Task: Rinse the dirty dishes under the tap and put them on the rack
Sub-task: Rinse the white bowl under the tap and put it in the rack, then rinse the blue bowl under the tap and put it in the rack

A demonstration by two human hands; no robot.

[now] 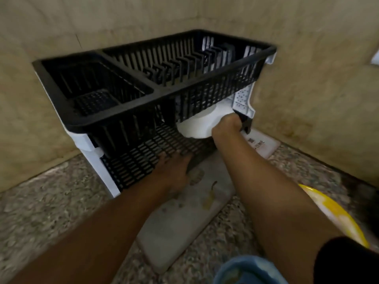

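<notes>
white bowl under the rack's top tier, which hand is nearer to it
Right. The right hand is on the white bowl's rim, holding it in the lower tier. The left hand rests on the front edge of the lower shelf, below and left of the bowl.

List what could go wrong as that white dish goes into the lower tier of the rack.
1. The right hand holds the white dish in the tight gap under the black upper basket; it may knock the basket.
2. The left hand only rests on the lower shelf, so the rack might shift.
</notes>
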